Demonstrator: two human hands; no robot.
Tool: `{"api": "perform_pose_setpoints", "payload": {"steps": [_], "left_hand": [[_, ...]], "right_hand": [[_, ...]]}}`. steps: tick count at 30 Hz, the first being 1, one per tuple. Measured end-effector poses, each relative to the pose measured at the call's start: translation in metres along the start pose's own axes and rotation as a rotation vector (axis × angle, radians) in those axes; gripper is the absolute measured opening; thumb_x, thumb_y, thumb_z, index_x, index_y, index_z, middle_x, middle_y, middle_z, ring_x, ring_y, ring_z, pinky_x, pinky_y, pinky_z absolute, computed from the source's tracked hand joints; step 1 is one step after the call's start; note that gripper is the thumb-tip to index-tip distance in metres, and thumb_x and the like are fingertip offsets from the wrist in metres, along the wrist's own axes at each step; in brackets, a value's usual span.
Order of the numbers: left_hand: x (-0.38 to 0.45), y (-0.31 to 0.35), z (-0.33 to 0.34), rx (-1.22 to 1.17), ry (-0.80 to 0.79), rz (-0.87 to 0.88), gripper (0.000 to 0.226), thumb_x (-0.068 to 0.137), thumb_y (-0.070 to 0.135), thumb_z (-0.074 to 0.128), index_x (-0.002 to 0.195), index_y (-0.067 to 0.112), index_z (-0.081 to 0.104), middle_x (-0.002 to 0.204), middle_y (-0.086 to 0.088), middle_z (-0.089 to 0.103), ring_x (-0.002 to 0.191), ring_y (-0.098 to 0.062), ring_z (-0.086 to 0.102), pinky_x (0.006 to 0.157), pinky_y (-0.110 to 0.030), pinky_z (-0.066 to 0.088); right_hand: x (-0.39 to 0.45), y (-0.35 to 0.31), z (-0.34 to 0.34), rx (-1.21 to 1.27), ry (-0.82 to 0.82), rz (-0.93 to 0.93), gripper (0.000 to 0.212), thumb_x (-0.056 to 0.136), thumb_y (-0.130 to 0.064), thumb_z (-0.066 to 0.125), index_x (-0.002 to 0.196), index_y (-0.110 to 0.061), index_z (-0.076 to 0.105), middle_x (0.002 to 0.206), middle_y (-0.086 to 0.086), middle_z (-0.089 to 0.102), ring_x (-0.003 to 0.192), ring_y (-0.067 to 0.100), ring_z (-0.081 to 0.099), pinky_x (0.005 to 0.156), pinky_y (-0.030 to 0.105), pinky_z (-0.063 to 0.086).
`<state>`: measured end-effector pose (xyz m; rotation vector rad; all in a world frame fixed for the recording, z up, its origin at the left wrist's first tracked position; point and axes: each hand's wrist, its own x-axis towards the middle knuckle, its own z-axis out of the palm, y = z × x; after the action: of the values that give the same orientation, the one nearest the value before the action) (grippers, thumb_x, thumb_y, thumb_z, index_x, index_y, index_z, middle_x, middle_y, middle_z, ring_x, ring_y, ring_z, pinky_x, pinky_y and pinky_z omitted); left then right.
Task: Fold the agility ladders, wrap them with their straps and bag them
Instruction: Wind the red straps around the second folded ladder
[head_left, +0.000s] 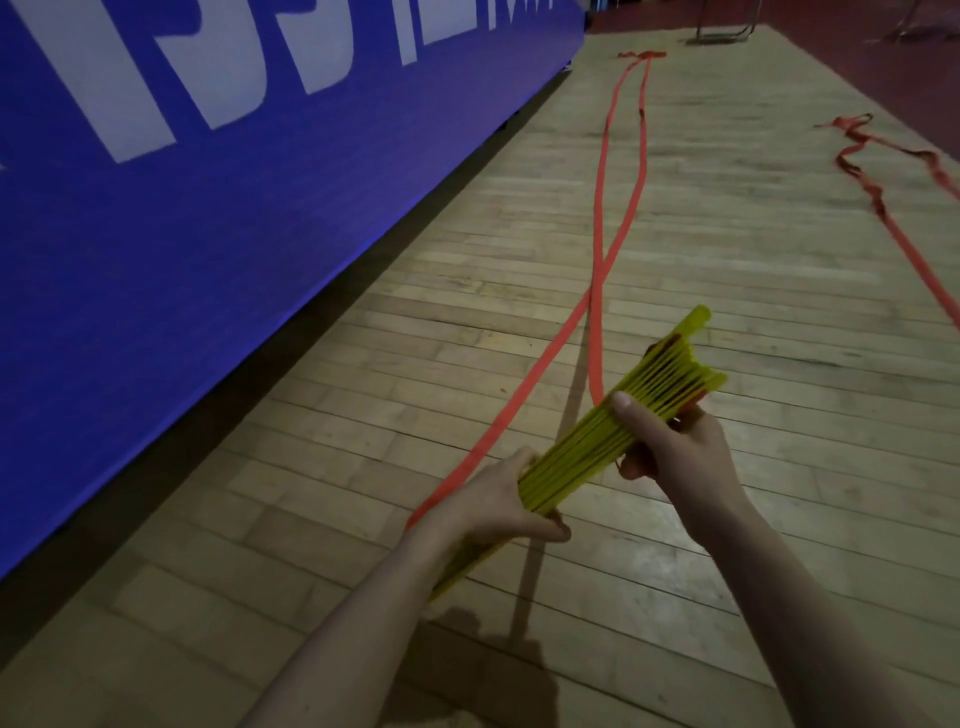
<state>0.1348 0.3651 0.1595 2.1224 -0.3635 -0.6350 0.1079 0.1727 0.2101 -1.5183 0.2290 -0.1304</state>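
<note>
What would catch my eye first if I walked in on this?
Probably the bright yellow bundle of ladder rungs, gripped low in the middle by the left hand and the right hand. From it, two red straps trail far across the wooden floor, beside a big blue banner on the left.

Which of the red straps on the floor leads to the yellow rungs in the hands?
The long doubled strap in the middle, crossing itself, reaches the rungs. The crumpled strap at the right lies apart.

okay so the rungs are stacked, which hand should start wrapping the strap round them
Probably the right hand: it grips the yellow rung stack where the red straps leave it. The left hand holds the near end and can steady it.
</note>
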Motion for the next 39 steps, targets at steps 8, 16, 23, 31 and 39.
{"api": "perform_pose_setpoints", "payload": {"steps": [8,16,23,31,39], "left_hand": [[0.006,0.0,0.033,0.401,0.552,-0.009,0.072,0.063,0.056,0.081,0.12,0.027,0.049,0.11,0.004,0.06,0.102,-0.017,0.057,0.083,-0.034,0.048],[0.005,0.004,0.033,0.4,0.397,0.184,0.067,0.078,0.041,0.073,0.133,0.022,0.039,0.119,0.004,0.048,0.107,-0.017,0.049,0.086,-0.028,0.039],[0.016,0.002,0.0,0.036,-0.022,0.004,0.037,0.065,0.041,0.082,0.095,0.038,0.06,0.091,0.006,0.07,0.083,-0.01,0.069,0.083,-0.046,0.056],[0.008,0.003,0.049,0.459,0.636,0.082,0.036,0.082,0.052,0.066,0.112,0.032,0.06,0.096,0.006,0.067,0.092,-0.018,0.064,0.076,-0.034,0.05],[0.02,0.001,0.005,0.243,-0.005,-0.004,0.083,0.066,0.049,0.081,0.136,0.043,0.036,0.119,0.013,0.055,0.107,-0.012,0.055,0.09,-0.034,0.05]], "right_hand": [[0.001,-0.01,-0.011,-0.466,-0.012,0.253,0.057,0.08,-0.064,0.061,0.083,-0.008,0.067,0.064,0.004,0.072,0.046,0.018,0.059,0.049,0.03,0.051],[0.002,-0.007,-0.005,-0.015,0.28,0.075,0.043,0.077,-0.041,0.076,0.063,-0.006,0.055,0.043,-0.004,0.042,0.037,0.01,0.04,0.042,0.026,0.033],[0.001,-0.011,-0.016,-0.047,0.074,-0.011,0.053,0.065,-0.052,0.067,0.067,0.0,0.054,0.043,0.001,0.04,0.035,0.01,0.037,0.038,0.022,0.033],[0.007,-0.005,-0.027,-0.224,0.142,0.179,0.054,0.078,-0.059,0.067,0.083,-0.006,0.068,0.066,0.005,0.071,0.052,0.02,0.056,0.049,0.029,0.048],[0.008,0.011,-0.035,0.051,0.093,-0.021,0.054,0.062,-0.059,0.077,0.082,-0.01,0.071,0.056,0.0,0.056,0.048,0.014,0.052,0.046,0.028,0.042]]}}
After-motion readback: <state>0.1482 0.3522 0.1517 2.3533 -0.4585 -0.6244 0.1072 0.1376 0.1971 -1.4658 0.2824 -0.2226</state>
